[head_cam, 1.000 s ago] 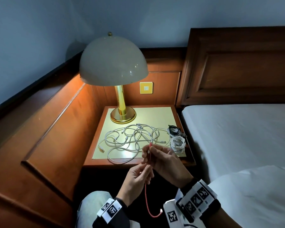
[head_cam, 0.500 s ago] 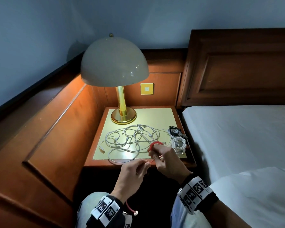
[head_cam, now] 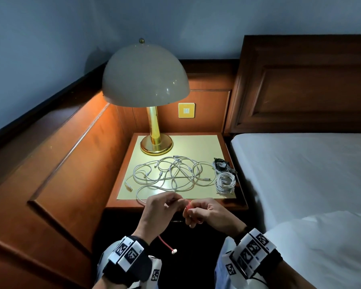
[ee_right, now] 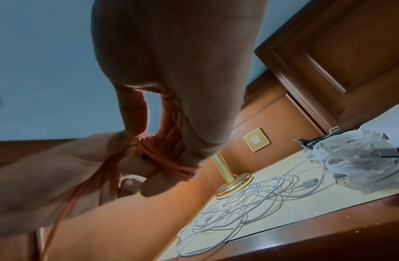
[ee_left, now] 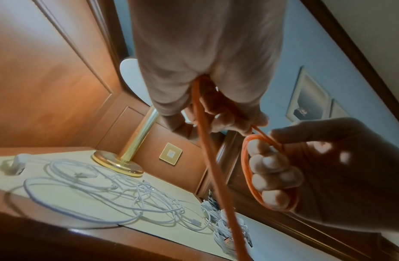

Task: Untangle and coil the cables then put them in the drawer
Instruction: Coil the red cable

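Observation:
A red cable (head_cam: 188, 206) is wound in loops around the fingers of my right hand (head_cam: 204, 213), in front of the nightstand's (head_cam: 175, 205) front edge. My left hand (head_cam: 165, 207) pinches the free strand of the red cable (ee_left: 207, 144) right beside those loops (ee_left: 247, 169). The tail hangs below my left wrist and ends in a white plug (head_cam: 174, 251). In the right wrist view the red loops (ee_right: 169, 162) sit tight round my fingers. A tangle of white cables (head_cam: 171, 174) lies on the nightstand top.
A coiled white cable (head_cam: 225, 182) and a coiled black cable (head_cam: 221, 164) lie at the nightstand's right edge. A brass lamp (head_cam: 154, 140) stands at the back left. The bed (head_cam: 300, 174) is to the right, wood panelling to the left.
The hands dropped lower and came together. More of the red cable is wound on my right fingers. The hanging tail is shorter, its plug now just below my left wrist.

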Motion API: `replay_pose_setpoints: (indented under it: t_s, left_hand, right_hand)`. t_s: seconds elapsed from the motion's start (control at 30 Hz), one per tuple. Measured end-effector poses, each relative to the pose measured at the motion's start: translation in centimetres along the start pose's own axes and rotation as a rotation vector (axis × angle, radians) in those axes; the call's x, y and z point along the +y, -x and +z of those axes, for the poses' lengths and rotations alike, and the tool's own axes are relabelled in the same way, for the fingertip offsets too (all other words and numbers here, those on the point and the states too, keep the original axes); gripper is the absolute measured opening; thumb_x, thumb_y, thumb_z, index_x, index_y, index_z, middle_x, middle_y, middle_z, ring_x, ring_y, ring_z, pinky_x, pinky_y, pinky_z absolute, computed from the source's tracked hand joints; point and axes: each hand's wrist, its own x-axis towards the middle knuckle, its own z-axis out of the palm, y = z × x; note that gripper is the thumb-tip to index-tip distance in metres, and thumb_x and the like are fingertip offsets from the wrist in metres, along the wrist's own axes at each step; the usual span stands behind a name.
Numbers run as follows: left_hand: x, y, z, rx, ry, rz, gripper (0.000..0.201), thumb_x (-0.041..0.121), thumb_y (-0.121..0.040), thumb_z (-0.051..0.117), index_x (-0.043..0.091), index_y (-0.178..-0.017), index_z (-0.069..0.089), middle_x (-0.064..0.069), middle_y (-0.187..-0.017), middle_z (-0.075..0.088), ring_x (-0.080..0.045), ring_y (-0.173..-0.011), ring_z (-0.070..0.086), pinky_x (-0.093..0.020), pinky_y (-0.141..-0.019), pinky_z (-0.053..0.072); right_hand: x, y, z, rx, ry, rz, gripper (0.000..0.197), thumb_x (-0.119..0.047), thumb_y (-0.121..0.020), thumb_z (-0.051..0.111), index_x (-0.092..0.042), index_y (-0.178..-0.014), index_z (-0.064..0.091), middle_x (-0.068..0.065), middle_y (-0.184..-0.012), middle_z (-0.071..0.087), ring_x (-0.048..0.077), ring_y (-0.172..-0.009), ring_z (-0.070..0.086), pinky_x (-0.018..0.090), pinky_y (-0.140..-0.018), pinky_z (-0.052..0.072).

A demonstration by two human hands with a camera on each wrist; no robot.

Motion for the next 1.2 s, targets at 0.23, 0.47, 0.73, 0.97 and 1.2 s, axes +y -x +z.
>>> replay_pose_setpoints:
  t_s: [0.23, 0.47, 0.73, 0.97, 1.2]
  left_hand:
    - [0.0, 1.0, -0.4, -0.134, 0.388, -0.265, 0.032, 0.046, -0.088, 0.071, 0.021, -0.105, 0.079, 0.0, -0.104, 0.077, -0.014, -0.099, 0.071, -0.026, -0.084, 0.055]
    - [1.6, 2.1, 1.0, -0.088, 0.569, -0.325, 0.028, 0.025, -0.1, 0.059, 0.011, -0.121, 0.07, -0.015, -0.102, 0.075, -0.036, -0.095, 0.071, -0.055, -0.095, 0.053]
    - [3.9, 1.5, 0.9, -0.008, 0.781, -0.387, 0.023, -0.009, -0.095, 0.055, -0.006, -0.112, 0.07, -0.029, -0.094, 0.071, -0.034, -0.076, 0.072, -0.036, -0.067, 0.062]
    - [2.8, 1.5, 1.2, 0.099, 0.567, -0.352, 0.016, 0.006, -0.09, 0.069, 0.009, -0.103, 0.078, -0.01, -0.098, 0.078, -0.029, -0.095, 0.074, -0.042, -0.09, 0.058]
    - [2.9, 1.4, 0.3, 0.106, 0.696, -0.44, 0.02, 0.004, -0.089, 0.069, 0.001, -0.108, 0.075, -0.022, -0.101, 0.075, -0.036, -0.093, 0.073, -0.039, -0.083, 0.061]
  right_hand:
    - [-0.4, 0.4, 0.0, -0.14, -0.429, 0.059, 0.017, -0.011, -0.093, 0.051, 0.0, -0.089, 0.064, 0.016, -0.075, 0.057, 0.024, -0.065, 0.055, 0.036, -0.07, 0.05]
    - [-0.9, 0.2, 0.6, -0.136, -0.722, 0.085, 0.015, -0.015, -0.082, 0.059, 0.0, -0.082, 0.06, 0.013, -0.069, 0.047, 0.024, -0.06, 0.046, 0.035, -0.064, 0.049]
    - [-2.0, 0.3, 0.7, -0.08, -0.835, 0.118, 0.012, -0.013, -0.081, 0.052, -0.003, -0.077, 0.059, 0.009, -0.063, 0.048, 0.019, -0.055, 0.044, 0.032, -0.059, 0.046]
    - [-2.8, 0.0, 1.4, 0.282, -0.549, 0.164, 0.01, -0.007, -0.088, 0.05, -0.002, -0.083, 0.057, 0.01, -0.07, 0.05, 0.015, -0.056, 0.047, 0.029, -0.054, 0.047]
    - [-0.9, 0.5, 0.7, 0.408, -0.246, -0.065, 0.006, -0.005, -0.095, 0.064, -0.002, -0.099, 0.067, 0.015, -0.078, 0.069, 0.026, -0.069, 0.065, 0.035, -0.07, 0.054]
